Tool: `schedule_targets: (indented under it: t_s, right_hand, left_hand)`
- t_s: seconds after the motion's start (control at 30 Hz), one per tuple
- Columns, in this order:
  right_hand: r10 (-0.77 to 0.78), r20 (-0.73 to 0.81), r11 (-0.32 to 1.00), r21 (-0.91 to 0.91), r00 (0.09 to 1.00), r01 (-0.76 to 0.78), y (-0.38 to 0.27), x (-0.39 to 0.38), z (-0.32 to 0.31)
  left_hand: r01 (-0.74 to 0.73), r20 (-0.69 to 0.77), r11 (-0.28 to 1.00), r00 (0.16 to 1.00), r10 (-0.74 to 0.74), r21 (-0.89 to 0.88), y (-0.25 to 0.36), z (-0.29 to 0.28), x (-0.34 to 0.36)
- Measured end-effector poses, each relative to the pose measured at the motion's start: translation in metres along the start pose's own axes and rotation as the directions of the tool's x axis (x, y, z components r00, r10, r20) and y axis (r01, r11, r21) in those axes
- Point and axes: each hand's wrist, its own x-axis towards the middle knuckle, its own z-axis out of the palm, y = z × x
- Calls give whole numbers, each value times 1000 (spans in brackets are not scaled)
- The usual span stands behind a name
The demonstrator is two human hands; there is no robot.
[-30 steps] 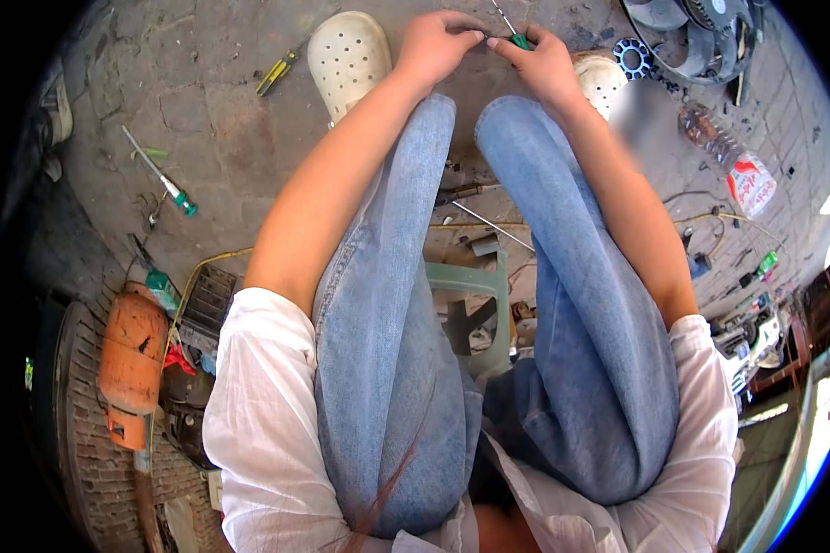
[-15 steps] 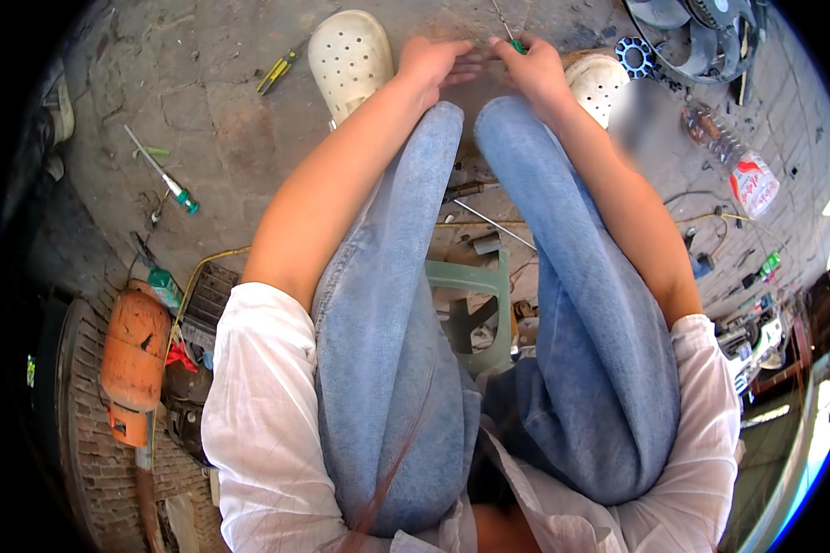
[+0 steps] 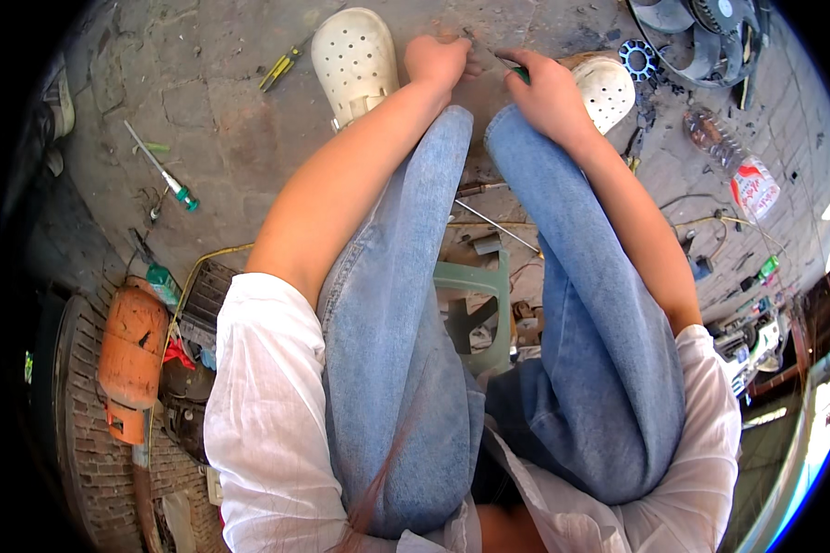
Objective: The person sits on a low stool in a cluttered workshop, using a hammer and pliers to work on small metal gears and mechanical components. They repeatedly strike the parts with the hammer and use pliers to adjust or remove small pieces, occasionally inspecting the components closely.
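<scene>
Out past my knees, my left hand [image 3: 436, 62] is closed with its fingers curled. A small dark piece shows by its fingertips, too small to name. My right hand [image 3: 553, 97] is wrapped round a green-handled screwdriver [image 3: 523, 74], whose thin shaft points left toward the left hand. A narrow gap separates the two hands, low over the dusty floor between my cream clogs. The left clog [image 3: 353, 60] is beside my left hand; the right clog [image 3: 607, 90] is partly behind my right hand. A yellow-handled screwdriver [image 3: 279, 69] lies left of the left clog.
A dark notched ring [image 3: 638, 59] and a large round metal part [image 3: 701, 37] lie at the far right, near a plastic bottle [image 3: 742, 166]. Leftward are another green-handled tool [image 3: 163, 170] and an orange cylinder [image 3: 134, 355]. A green stool [image 3: 484, 281] stands between my legs.
My left hand's fingers, stretched out before, are now curled in. The right hand has shifted slightly right and down, and the screwdriver shaft now points left instead of away from me.
</scene>
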Motion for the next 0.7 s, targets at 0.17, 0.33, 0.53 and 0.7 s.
schedule_targets:
  t_s: [0.17, 0.33, 0.53, 0.7]
  right_hand:
    - [-2, 12, 1000, 7, 1000, 2, 4, 1, 4]
    - [-9, -6, 1000, -10, 1000, 9, 11, 6, 10]
    - [20, 22, 1000, 3, 1000, -21, 19, 4, 9]
    - [31, -7, 999, 30, 999, -31, 12, 6, 1]
  left_hand:
    - [-18, -27, 1000, 999, 19, 7, -1, 4, -1]
    - [-19, -32, 1000, 999, 19, 18, 0, 6, -1]
    - [-39, -30, 999, 999, 40, 11, 4, 10, -4]
    - [-38, -63, 998, 997, 42, 58, 5, 10, -2]
